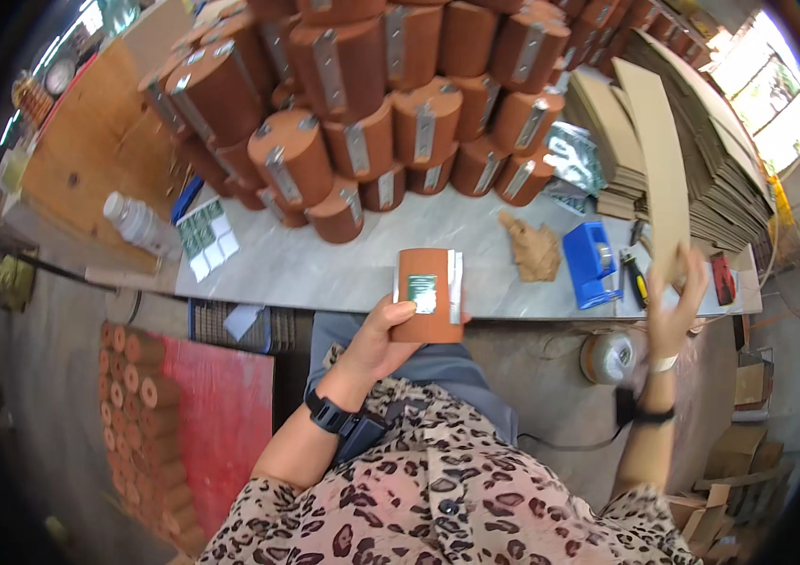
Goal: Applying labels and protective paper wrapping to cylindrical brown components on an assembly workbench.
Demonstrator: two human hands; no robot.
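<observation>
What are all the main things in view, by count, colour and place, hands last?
Marbled table: one, pale grey, centre
Metal-stripped cylinders: many, reddish-brown, table's rear
Labelled cylinder: one, reddish-brown, centre, held
Long cardboard strip: one, tan, right
Flat cardboard sheets: many, tan, right rear
Crumpled paper: one, brown, on table
Boxy tape dispenser: one, blue, table's right
Slim handled tool: one, yellow-black, beside dispenser
Flat labels: several, green-white, table's left
Plastic bottle: one, whitish, left
Hollow rolls: many, brown, lower left
Flat board: one, red, lower left
Round spool: one, whitish, below table
Cardboard boxes: several, brown, lower right
Left hand: one, bare, holding labelled cylinder
Right hand: one, bare, blurred, at strip's end
</observation>
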